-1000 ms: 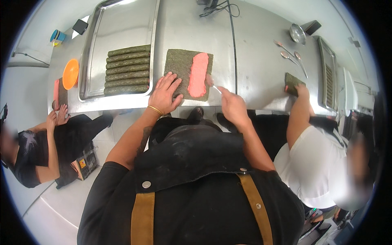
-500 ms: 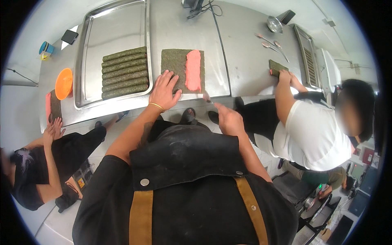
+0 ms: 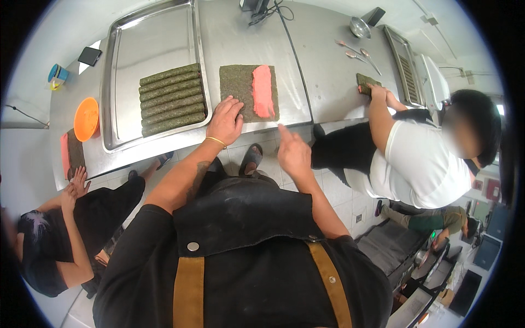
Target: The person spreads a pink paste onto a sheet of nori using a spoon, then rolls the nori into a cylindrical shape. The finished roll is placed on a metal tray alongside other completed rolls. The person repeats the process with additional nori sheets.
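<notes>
Head view: seven green rolls [image 3: 174,99] lie done in the tray [image 3: 153,33]. One flat green sheet [image 3: 240,90] with pink paste [image 3: 263,91] waits unrolled on the surface. Left hand [image 3: 225,121] presses it, fingers flat; right hand [image 3: 293,153] hangs empty, fingers loose.

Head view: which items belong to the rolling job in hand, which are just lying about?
In use:
left hand
flat dark-green seaweed sheet
pink paste strip
finished green rolls
steel tray

Lying about:
orange round lid
black phone
metal spoons

Flat dark-green seaweed sheet [image 3: 239,87] on steel counter, pink paste strip [image 3: 262,91], seemingly right-of-centre.
</notes>
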Demonstrator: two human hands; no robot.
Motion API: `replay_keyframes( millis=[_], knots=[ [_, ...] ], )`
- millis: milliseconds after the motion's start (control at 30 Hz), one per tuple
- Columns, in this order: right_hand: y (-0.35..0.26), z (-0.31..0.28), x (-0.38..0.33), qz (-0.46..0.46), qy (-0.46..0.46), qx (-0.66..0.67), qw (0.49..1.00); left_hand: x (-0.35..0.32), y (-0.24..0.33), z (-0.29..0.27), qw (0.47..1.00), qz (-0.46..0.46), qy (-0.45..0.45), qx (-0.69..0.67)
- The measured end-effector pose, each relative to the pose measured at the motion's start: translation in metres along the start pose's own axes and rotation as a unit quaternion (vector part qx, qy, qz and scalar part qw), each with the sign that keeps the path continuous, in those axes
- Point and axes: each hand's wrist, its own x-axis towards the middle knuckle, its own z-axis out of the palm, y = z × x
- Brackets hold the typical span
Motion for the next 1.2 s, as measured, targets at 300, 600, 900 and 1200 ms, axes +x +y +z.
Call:
replay_keyframes(
  millis=[300,600,900,1200],
  knots=[
    [0.0,0.01,-0.002,0.011,0.056,0.013,0.998,0.002,-0.002,0.002,1.0,0.01,0.003,-0.003],
    [-0.001,0.003,0.004,-0.012,0.056,0.036,0.998,0.001,0.001,0.0,1.0,0.015,-0.003,0.014],
    [0.037,-0.023,0.049,-0.116,0.008,0.013,0.993,-0.004,0.005,-0.004,0.999,0.015,-0.019,0.037],
    [0.083,-0.025,0.178,-0.227,-0.014,0.056,0.972,0.004,0.012,-0.005,0.998,-0.002,-0.014,0.055]
  ],
)
